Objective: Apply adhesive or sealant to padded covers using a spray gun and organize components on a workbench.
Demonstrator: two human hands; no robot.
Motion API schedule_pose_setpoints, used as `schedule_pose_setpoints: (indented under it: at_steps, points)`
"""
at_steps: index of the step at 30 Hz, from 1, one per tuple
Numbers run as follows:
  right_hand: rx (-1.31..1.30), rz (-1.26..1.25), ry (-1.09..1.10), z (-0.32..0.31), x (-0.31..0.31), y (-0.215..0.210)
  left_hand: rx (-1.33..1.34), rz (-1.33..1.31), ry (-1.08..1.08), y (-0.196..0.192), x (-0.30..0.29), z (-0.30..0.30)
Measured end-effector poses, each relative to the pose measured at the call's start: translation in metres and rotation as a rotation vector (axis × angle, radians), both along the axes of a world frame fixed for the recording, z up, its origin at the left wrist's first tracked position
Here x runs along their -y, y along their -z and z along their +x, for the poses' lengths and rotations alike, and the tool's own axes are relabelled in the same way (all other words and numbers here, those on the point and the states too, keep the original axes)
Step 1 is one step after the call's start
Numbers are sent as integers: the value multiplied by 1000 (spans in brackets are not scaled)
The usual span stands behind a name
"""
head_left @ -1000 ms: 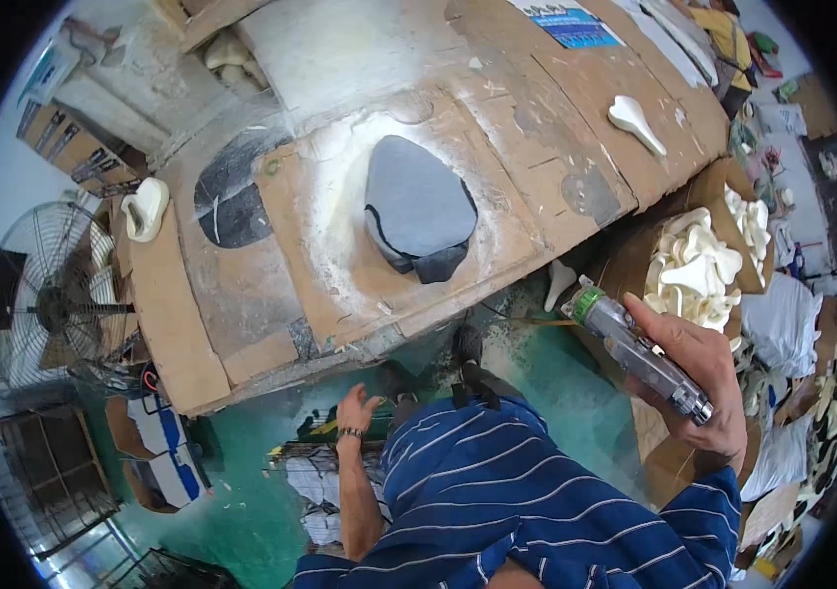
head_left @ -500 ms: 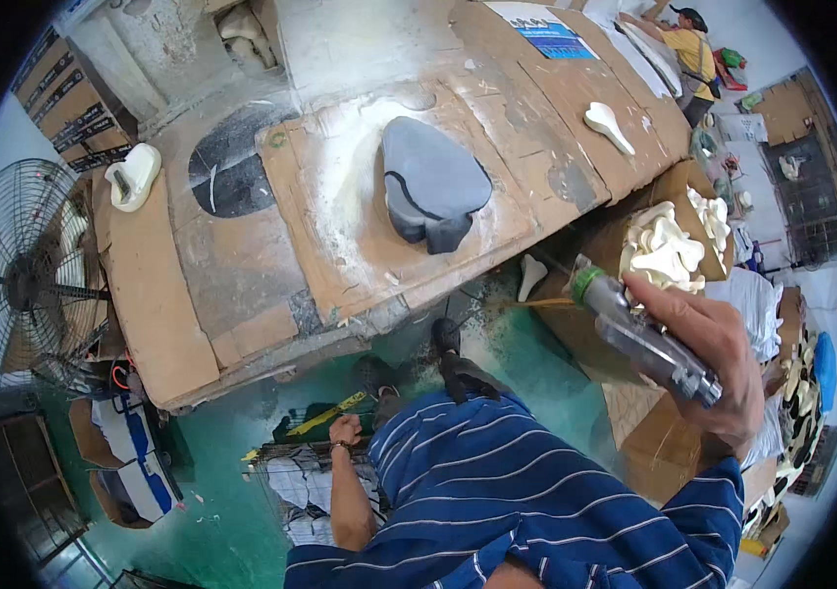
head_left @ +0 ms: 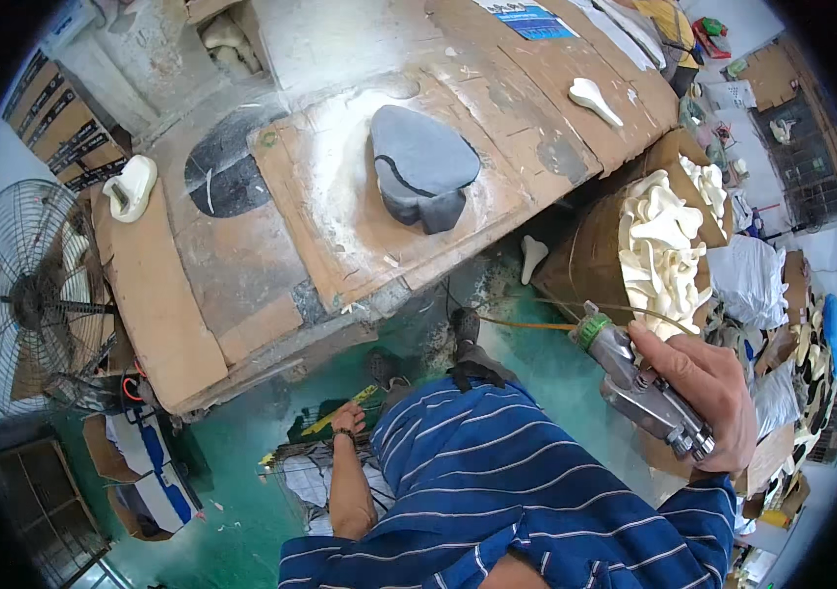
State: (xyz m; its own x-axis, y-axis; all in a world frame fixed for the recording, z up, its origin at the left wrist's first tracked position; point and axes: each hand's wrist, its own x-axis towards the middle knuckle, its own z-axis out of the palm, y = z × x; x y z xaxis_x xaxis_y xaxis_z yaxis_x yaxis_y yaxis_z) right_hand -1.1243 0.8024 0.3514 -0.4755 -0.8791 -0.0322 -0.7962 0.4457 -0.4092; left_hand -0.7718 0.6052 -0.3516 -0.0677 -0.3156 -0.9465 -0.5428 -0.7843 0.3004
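Observation:
My right hand [head_left: 705, 391] is closed around a grey hand tool [head_left: 646, 393] with a green collar and a metal fitting at its end. It is raised at the right, off the table edge, beside a carton of white foam pieces. My left hand [head_left: 349, 416] hangs low by my side, fingers loosely apart, nothing visible in it. On the cardboard-covered worktable [head_left: 183, 334] sits a grey and black saddle-shaped piece [head_left: 425, 162], with pale powder around it. Neither hand touches this piece.
Cartons of white saddle-shaped foam pieces [head_left: 662, 250] stand at the right. One white piece [head_left: 595, 101] lies at the table's far right, another [head_left: 131, 188] at its left end. A fan [head_left: 31, 299] stands left. A person in yellow [head_left: 672, 29] is at the far right.
My right hand and the tool have dropped a little and tilted. The fingers of my left hand have loosened. The view has shifted slightly, so the table contents sit higher and further left.

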Motion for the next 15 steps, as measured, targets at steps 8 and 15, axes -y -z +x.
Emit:
schedule_pose_setpoints:
  at_steps: [8,15]
  points:
    - [167,-26,-90,-78,-71,23,37,-11,-48,-12,-26,-36]
    - [300,-124,-50,-165,-119,48,65,-45,-20,-29,-47,-84]
